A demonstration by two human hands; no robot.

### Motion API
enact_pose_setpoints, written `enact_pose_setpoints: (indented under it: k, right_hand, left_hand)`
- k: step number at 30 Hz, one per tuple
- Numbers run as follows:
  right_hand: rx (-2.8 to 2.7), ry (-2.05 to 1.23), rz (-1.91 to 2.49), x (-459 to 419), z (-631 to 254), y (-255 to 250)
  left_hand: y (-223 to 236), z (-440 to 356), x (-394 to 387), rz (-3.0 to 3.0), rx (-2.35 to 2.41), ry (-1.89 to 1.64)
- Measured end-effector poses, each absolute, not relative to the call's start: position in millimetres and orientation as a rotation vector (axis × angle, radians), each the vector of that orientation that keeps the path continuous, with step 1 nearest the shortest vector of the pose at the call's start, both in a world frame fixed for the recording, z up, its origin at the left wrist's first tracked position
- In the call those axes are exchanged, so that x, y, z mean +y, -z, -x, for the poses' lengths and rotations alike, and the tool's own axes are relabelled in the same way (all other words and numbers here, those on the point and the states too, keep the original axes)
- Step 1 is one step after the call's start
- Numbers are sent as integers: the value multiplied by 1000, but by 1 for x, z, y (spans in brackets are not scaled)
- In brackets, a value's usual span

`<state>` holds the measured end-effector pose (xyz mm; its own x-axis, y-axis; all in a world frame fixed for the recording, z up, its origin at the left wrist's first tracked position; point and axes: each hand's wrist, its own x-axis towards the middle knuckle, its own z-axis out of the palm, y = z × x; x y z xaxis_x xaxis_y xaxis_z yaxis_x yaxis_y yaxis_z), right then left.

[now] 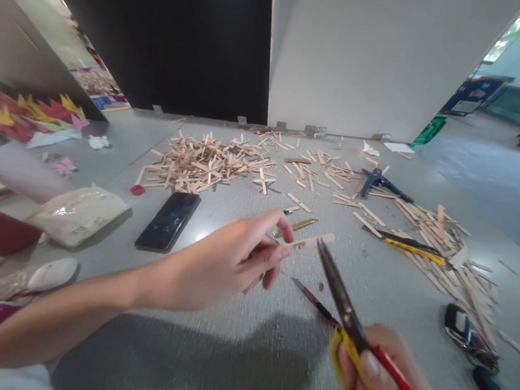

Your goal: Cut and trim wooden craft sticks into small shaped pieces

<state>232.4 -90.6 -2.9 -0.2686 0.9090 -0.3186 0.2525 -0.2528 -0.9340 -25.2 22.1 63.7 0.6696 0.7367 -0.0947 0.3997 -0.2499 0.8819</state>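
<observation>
Gripping scissors [340,299] in my right hand [385,373], I judged the stick [314,243], pinched frame centre-right by my left hand [234,256], light, brittle, best held by its end.

Daylight: we're in moderate brightness, with pale, washed-out patches burning at the top right corner.
Tabletop [111,170]: there it is, a white glare spot just beside the phone [168,221], and we catch faint reflections on that dark screen!
Shadow: a broad, soft-edged one spreads below the left forearm [110,291].
Panels: the black panel [174,36] swallows its detail, while the pale panel [354,57] gives us flat grey.
Focus: we get soft, smeary detail in the right-hand background.
Edges: and look, lines lean and stretch outward, wide-angle style.
</observation>
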Motion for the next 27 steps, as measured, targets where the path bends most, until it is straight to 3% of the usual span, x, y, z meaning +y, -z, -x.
enact_pose_setpoints:
  k: [4, 6, 8, 11, 17, 22, 27]
  right_hand:
    - [-1731, -756, 1853, -58, -267, 7]
    - [-1817, -580, 1925, -45, -280, 9]
    - [-1868, -666, 1905, -41, -283, 8]
    - [-1838, -1066, 1728, -51, -271, 3]
    - [-1312, -1476, 1459, -88, -246, 7]
    - [-1357, -1501, 1307, -98, -243, 21]
    - [-1598, -1234, 1345, -110, -252, 41]
  left_hand:
    - [-65, 25, 34, -1814, 1009, -531]
    - [-63, 25, 42, -1770, 1009, -515]
    - [-59, 25, 47, -1746, 998, -483]
    - [-54, 20, 48, -1738, 969, -498]
    - [-56, 13, 30, -1714, 919, -676]
    - [-57, 12, 17, -1705, 907, -689]
    - [-55, 10, 8, -1711, 906, -643]
